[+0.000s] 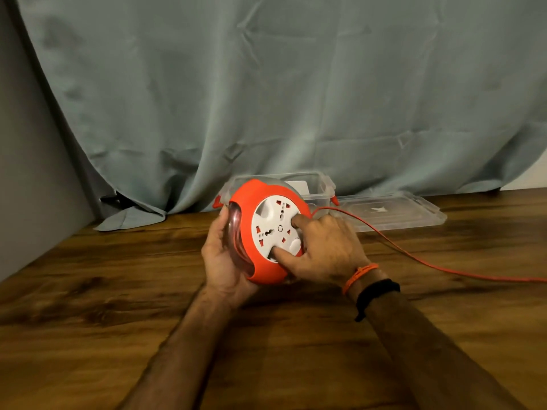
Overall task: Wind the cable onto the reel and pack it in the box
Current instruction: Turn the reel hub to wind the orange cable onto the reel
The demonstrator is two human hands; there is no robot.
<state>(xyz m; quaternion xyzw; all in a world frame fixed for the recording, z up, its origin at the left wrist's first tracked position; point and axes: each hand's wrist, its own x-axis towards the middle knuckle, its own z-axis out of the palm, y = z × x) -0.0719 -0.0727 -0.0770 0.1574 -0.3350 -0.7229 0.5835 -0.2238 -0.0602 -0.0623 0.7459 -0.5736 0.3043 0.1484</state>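
Observation:
The orange cable reel with a white socket face is tilted up above the wooden table. My left hand cups its left side and underside. My right hand rests on the white face, with a finger and the thumb pressed into its recesses. An orange cable runs from the reel's right side across the table and off the right edge. Some cable shows wound inside the reel's clear window. Behind the reel stands the clear plastic box, open.
The box's clear lid lies flat on the wooden table, to the right of the box. A grey-green curtain hangs behind and drapes onto the table's back edge. A grey wall is at the left.

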